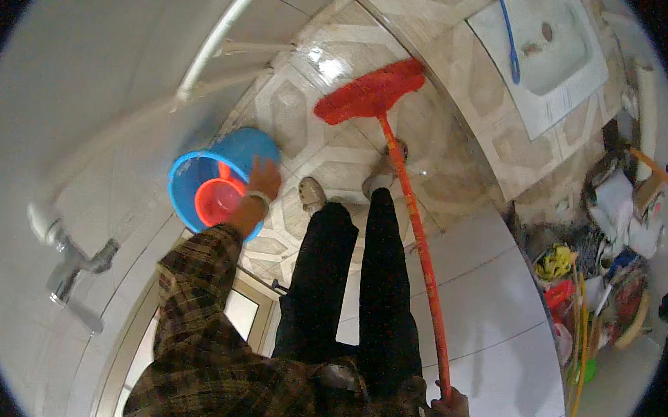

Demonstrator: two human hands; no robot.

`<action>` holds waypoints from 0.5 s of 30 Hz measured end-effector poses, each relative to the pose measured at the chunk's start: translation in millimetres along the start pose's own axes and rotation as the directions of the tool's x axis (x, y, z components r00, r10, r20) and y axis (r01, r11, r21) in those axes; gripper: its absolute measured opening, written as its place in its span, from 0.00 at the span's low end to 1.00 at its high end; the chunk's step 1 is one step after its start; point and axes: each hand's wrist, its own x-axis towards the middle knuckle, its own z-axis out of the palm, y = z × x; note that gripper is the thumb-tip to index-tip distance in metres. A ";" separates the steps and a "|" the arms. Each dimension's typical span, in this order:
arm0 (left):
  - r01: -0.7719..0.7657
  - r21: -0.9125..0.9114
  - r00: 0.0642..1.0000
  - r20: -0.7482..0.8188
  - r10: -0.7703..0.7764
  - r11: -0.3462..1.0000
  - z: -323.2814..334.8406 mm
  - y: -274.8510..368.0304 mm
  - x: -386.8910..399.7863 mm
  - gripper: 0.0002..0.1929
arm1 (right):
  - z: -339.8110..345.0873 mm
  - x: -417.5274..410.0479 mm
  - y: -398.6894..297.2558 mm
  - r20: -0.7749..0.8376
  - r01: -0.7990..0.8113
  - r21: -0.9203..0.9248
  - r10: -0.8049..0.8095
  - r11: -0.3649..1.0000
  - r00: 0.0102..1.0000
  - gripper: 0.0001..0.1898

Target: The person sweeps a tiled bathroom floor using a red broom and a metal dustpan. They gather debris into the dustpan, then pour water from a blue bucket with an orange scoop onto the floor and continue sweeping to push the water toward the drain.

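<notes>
My left hand (262,188) is at the right side of a blue plastic bucket (250,146), its fingers apart against or just over the outer wall; whether it grips the rim cannot be told. The bucket leans, its mouth turned to the left. Inside it lies a red plastic mug (219,202) with a handle. At the lower right my right hand (452,405) is closed around the end of a long orange-red handle (420,239). The handle runs to a wide red floor-brush or mop head (372,91), which rests on the patterned floor tiles.
A squat toilet pan (549,55) is set in a raised tiled step at upper right, a blue hose end (515,70) over it. A metal tap (70,273) and a white pipe (224,29) are on the left wall. Mixed clutter (605,277) lies at right; the floor looks wet.
</notes>
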 end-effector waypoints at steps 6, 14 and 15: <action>-0.018 0.010 0.996 0.092 0.017 1.000 45.4 -51.3 15.7 0.12 | 20.8 28.6 0.9 0.003 -0.171 0.377 0.183 0.910 0.983 0.22; -0.137 0.098 0.940 0.328 0.098 0.986 2.4 -53.3 31.2 0.11 | 48.3 48.3 14.5 -0.022 -0.017 0.363 0.027 0.932 0.999 0.26; -0.126 0.095 0.953 0.289 0.094 0.987 -4.1 -55.0 32.9 0.11 | 49.4 48.7 16.6 -0.017 -0.019 0.351 0.027 0.936 1.000 0.26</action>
